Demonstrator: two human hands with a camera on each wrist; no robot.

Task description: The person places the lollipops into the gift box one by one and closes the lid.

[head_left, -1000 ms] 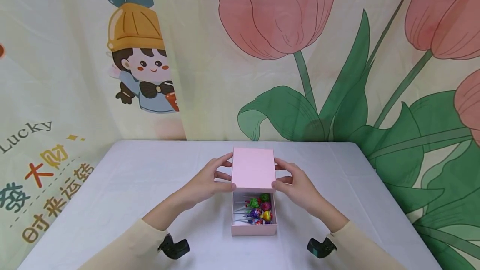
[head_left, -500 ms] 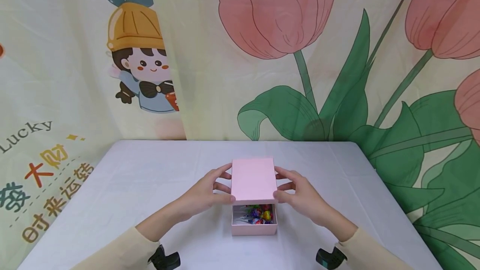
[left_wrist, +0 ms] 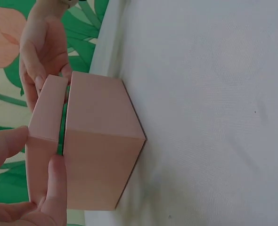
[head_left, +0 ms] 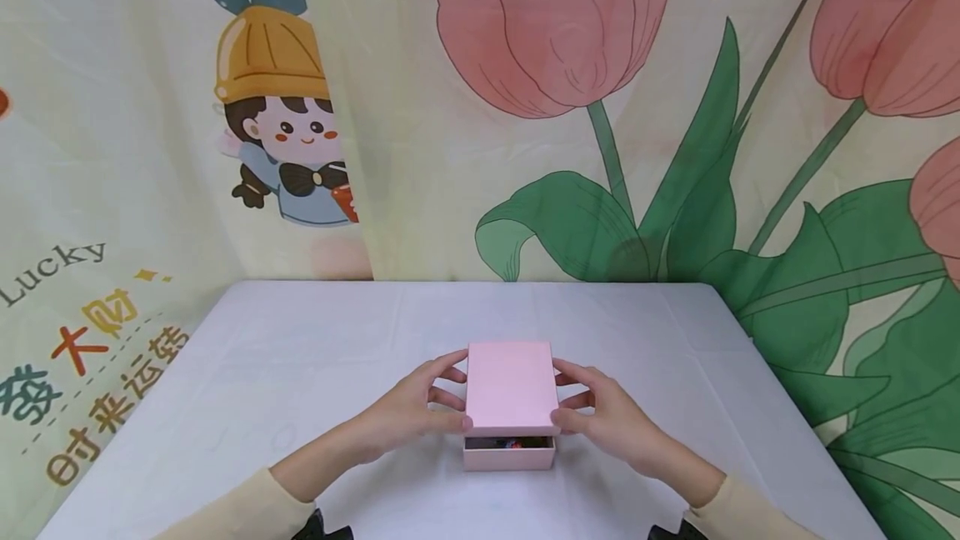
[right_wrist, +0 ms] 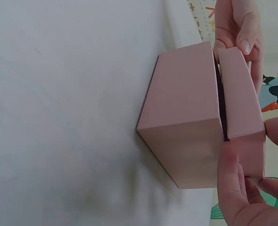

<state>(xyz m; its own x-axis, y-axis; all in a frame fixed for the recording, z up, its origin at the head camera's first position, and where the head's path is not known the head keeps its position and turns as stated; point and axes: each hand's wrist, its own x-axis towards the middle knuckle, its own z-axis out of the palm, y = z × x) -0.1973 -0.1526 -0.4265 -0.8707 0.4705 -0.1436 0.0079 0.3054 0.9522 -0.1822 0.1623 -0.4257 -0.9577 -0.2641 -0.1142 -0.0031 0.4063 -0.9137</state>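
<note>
A pink box lid is held level between my two hands, just above the pink box on the table. On its left side my left hand grips the lid with thumb and fingertips; my right hand does the same on the right. Through the narrow front gap shows a sliver of the colourful wrapped lollipops; the lid hides the others. In the left wrist view a thin gap separates the lid from the box. The right wrist view shows a similar slit between lid and box.
A white cloth covers the table. Behind it hangs a printed backdrop with tulips and a cartoon figure. Dark wrist cameras sit at both cuffs.
Both hands have brought the lid down and toward the person, over the box. The lollipops, in plain view a second ago, are now almost wholly covered. The box has stayed in place.
</note>
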